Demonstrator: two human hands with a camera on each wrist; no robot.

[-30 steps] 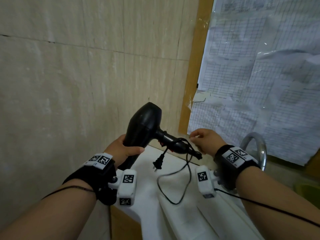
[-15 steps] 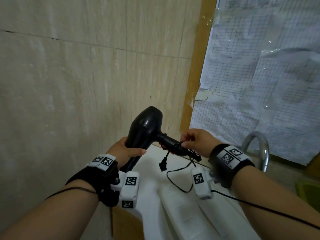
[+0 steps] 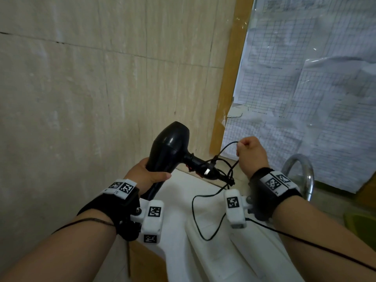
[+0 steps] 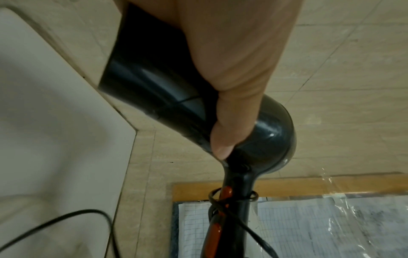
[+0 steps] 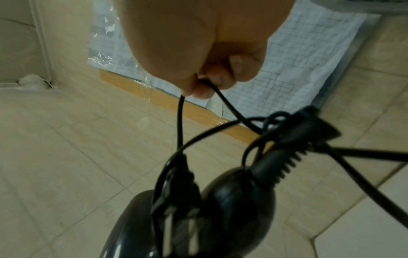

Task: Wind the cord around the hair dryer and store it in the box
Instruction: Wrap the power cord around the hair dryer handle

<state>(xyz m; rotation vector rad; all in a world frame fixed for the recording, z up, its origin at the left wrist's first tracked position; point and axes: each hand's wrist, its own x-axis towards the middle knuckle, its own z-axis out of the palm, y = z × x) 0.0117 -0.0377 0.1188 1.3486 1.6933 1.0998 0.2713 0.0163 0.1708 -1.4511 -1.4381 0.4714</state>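
Both of your hands are working together: your left hand (image 3: 146,176) is gripping the black hair dryer (image 3: 171,147) by its barrel, while your right hand (image 3: 252,153) is pinching a loop of cord (image 3: 225,148) beside the handle, where turns are already lying. Slack cord is trailing onto the white counter (image 3: 179,200).

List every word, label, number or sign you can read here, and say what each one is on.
No text can be read.
Gridded paper sheets behind plastic: faint printed lines, too blurred to read.
Square markers on the left wristband, right wristband and white camera blocks: black-and-white code patterns, no letters or numbers.
Hair dryer: no brand or label shows.
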